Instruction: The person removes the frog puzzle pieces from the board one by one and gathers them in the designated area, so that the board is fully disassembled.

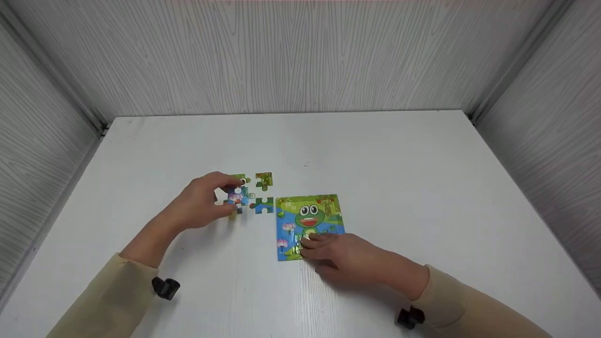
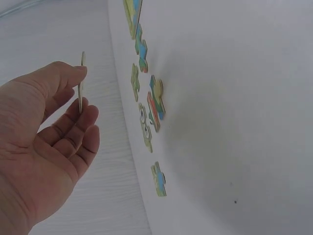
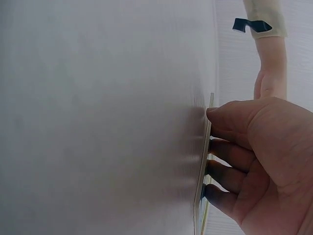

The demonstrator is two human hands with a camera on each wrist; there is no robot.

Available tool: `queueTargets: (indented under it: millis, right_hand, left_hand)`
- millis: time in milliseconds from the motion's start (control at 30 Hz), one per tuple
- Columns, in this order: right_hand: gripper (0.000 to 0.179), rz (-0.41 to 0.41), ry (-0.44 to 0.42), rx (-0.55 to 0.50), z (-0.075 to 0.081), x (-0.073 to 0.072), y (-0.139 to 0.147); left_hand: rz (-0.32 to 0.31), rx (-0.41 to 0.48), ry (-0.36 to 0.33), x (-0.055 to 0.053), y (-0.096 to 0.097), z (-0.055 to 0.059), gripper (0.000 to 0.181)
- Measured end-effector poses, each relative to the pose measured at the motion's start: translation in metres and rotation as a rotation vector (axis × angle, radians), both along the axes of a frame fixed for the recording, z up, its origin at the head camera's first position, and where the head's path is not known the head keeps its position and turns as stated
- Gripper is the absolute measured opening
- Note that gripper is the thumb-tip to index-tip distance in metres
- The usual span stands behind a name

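Observation:
My left hand [image 1: 199, 202] pinches a jigsaw piece [image 2: 80, 93] between thumb and fingertips. The left wrist view shows that piece edge-on, raised off the table. Blue with a pink tree shows on it [image 1: 237, 197] in the head view, over other pieces that it partly hides. My right hand [image 1: 354, 258] rests its fingers on the lower right of a square frog puzzle board [image 1: 291, 220]. From the right wrist view, the thumb [image 3: 230, 112] lies at the board's edge, and the other fingers touch its face.
Several loose jigsaw pieces lie left of the board, among them a green corner piece [image 1: 266, 180] and a blue-green piece [image 1: 264, 205]. In the left wrist view, a piece with eyes [image 2: 145, 128] lies near the others. White wood-grain panels [image 1: 291, 56] border the white table [image 1: 399, 164].

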State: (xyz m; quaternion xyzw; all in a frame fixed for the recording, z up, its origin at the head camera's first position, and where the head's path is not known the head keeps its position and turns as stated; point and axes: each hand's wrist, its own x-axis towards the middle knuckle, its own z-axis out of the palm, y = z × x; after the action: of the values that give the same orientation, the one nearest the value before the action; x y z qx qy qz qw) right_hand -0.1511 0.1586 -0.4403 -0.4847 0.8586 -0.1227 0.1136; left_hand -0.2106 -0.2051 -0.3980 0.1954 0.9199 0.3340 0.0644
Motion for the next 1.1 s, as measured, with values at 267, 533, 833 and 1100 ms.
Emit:
queueTargets:
  millis: [267,533,833,1100]
  right_hand:
    - [0.048,-0.005,-0.006,0.018,0.001,0.0,0.0]
    - [0.047,-0.02,-0.033,0.015,0.003,0.001,0.001]
    - [0.048,-0.035,-0.038,0.036,0.003,0.001,0.0]
    - [0.049,-0.04,-0.048,0.017,0.002,0.001,0.001]
  left_hand:
    - [0.06,-0.009,-0.038,0.004,-0.029,-0.007,0.053]
    - [0.117,-0.035,-0.067,0.005,-0.054,-0.014,0.051]
    - [0.167,-0.053,-0.115,0.007,-0.073,-0.026,0.052]
    - [0.21,-0.079,-0.161,0.006,-0.081,-0.034,0.052]
